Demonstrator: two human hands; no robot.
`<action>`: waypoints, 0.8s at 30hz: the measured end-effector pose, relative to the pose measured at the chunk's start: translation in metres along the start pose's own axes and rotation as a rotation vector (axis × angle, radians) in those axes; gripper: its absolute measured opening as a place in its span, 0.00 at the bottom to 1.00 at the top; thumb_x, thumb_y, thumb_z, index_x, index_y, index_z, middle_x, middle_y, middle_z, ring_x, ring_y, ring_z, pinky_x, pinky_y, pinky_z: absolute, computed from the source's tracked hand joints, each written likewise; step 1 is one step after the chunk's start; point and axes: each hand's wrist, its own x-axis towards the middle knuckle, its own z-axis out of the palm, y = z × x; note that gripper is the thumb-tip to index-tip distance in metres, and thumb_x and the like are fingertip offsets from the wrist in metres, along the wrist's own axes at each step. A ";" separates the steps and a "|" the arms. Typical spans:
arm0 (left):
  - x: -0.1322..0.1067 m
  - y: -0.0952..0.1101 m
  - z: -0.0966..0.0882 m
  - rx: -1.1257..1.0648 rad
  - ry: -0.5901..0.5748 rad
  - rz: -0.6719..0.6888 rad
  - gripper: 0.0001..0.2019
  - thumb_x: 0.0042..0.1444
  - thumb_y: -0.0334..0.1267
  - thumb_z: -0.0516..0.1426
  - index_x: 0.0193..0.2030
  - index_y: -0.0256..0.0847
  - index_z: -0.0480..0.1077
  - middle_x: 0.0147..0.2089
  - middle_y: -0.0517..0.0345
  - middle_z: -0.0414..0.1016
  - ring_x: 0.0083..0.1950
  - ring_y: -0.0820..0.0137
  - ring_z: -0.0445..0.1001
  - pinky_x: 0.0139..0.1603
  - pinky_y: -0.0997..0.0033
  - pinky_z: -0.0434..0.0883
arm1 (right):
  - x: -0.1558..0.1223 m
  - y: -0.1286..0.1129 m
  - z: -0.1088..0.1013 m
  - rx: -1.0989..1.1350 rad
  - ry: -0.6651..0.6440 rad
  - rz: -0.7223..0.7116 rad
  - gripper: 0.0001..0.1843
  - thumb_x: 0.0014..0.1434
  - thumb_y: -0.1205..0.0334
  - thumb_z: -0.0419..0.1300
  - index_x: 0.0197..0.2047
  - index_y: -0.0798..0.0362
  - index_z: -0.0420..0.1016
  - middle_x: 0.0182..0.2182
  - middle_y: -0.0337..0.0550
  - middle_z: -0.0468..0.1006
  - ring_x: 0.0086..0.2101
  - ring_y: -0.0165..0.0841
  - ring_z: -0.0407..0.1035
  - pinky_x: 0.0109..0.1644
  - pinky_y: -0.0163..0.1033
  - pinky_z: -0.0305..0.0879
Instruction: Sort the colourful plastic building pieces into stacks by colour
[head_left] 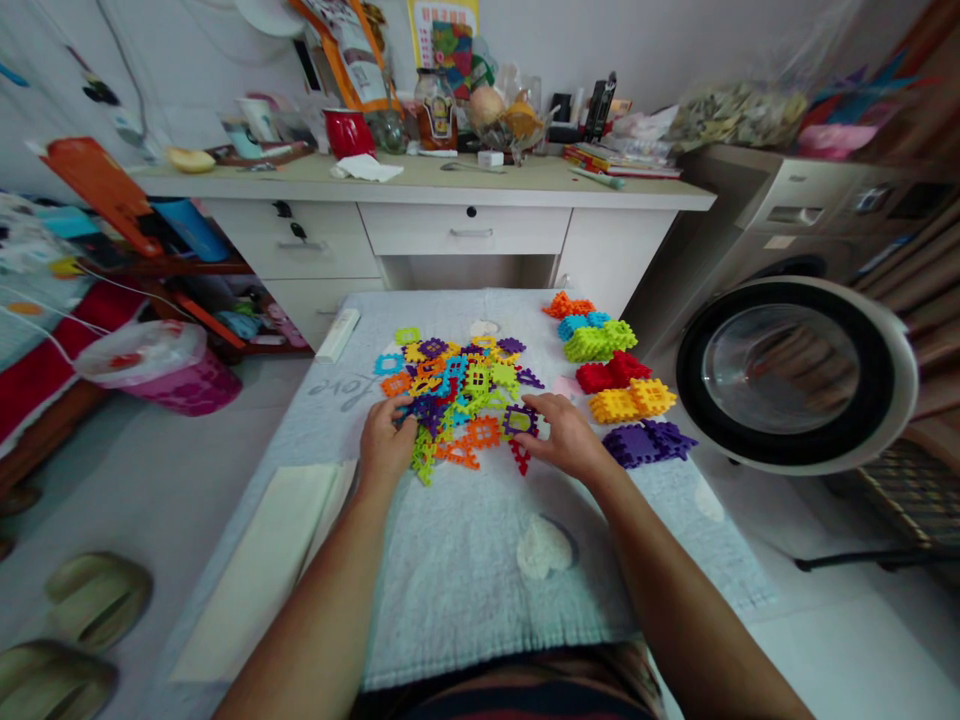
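Note:
A mixed heap of notched plastic interlocking pieces [478, 378] in several colours lies at the middle of the cloth-covered table [465, 560]. My right hand [564, 432] is at the heap's right edge, its thumb and fingers closed on a purple square piece with a window-like opening [520, 420]. Just below that piece lies a red piece [520, 457]. My left hand [388, 440] is curled at the heap's left edge, fingertips against dark purple pieces [429, 414]; what it grips is partly hidden. Green pieces [424, 455] lie beside its thumb.
Along the table's right side run colour-sorted stacks: orange [568, 305], blue [583, 325], green [600, 342], red [613, 371], yellow [632, 400] and purple [649, 443]. A white box [337, 335] and a folded pale cloth [259, 570] lie left. An open washer door [795, 375] stands right.

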 end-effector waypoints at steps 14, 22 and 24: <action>0.001 0.003 -0.002 0.016 -0.001 0.001 0.16 0.50 0.36 0.57 0.46 0.42 0.75 0.46 0.54 0.74 0.42 0.66 0.75 0.46 0.65 0.74 | -0.063 0.057 -0.121 -0.328 -0.128 -0.198 0.25 0.54 0.65 0.62 0.56 0.50 0.75 0.52 0.51 0.79 0.53 0.47 0.70 0.60 0.56 0.63; 0.000 -0.001 -0.002 -0.015 0.002 -0.016 0.15 0.50 0.37 0.57 0.46 0.43 0.75 0.46 0.55 0.73 0.40 0.68 0.74 0.45 0.66 0.74 | -0.083 0.088 -0.117 -0.370 -0.112 -0.129 0.26 0.54 0.63 0.62 0.57 0.50 0.75 0.51 0.50 0.80 0.53 0.48 0.69 0.60 0.56 0.62; -0.001 0.000 -0.002 -0.007 0.003 -0.021 0.15 0.50 0.37 0.57 0.46 0.43 0.75 0.45 0.55 0.73 0.40 0.68 0.74 0.46 0.66 0.74 | -0.085 0.090 -0.116 -0.374 -0.108 -0.120 0.26 0.54 0.62 0.61 0.58 0.50 0.75 0.51 0.50 0.80 0.53 0.48 0.69 0.60 0.56 0.61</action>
